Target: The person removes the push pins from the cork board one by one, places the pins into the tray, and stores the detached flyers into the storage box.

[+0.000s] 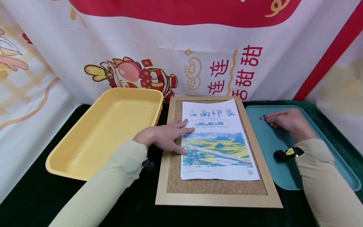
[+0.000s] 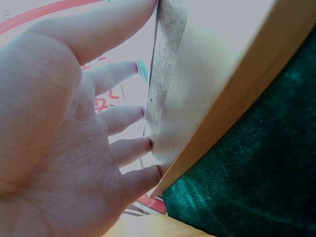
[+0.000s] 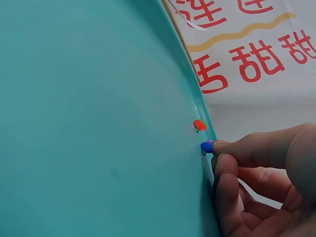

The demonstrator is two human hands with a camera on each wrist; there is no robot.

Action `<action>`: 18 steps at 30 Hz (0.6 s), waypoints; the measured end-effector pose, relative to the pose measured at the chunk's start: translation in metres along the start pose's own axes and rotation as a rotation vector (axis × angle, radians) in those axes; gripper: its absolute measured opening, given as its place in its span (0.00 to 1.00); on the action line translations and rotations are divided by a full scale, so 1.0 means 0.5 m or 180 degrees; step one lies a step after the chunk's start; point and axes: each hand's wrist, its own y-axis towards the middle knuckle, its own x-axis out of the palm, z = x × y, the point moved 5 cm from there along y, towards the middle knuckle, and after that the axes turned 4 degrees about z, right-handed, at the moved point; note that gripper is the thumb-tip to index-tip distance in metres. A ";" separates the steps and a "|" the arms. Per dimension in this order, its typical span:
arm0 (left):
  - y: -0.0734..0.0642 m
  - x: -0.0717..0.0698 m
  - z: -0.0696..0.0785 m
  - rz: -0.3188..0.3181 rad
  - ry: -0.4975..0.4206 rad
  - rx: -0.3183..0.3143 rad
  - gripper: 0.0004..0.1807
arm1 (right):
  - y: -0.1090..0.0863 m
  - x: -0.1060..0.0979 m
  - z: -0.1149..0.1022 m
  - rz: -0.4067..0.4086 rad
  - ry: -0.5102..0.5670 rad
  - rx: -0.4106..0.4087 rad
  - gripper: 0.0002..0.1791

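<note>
My left hand (image 1: 170,135) rests with spread, straight fingers on the left edge of a printed sheet (image 1: 215,170), which lies on a wood-framed cork board (image 1: 175,186). In the left wrist view the left palm (image 2: 54,153) shows, fingertips against the sheet. Over the far end of the blue-green tray (image 1: 275,138), my right hand (image 1: 289,123) pinches a blue thumbtack (image 3: 206,147) between thumb and index finger. A purple bit shows behind that tack, partly hidden. Close by lie a red thumbtack (image 1: 260,118) and a green thumbtack (image 1: 257,112).
A deep yellow tray (image 1: 71,151) stands left of the board. Dark green cloth (image 1: 136,195) covers the table. A white printed curtain (image 1: 170,37) hangs right behind the board and trays. A black wrist camera (image 1: 280,156) sits at the right cuff, above the tray.
</note>
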 end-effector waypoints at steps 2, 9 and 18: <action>0.000 0.000 -0.001 0.0001 -0.0006 -0.0012 0.47 | 0.000 0.000 0.000 -0.0021 0.0052 -0.0002 0.27; 0.001 0.000 -0.002 0.0000 -0.0007 -0.0002 0.47 | 0.001 -0.002 0.000 -0.0077 0.0204 -0.0072 0.28; 0.002 0.002 -0.001 -0.0001 -0.0003 0.0000 0.47 | -0.013 0.000 -0.029 -0.0034 0.0389 -0.0139 0.33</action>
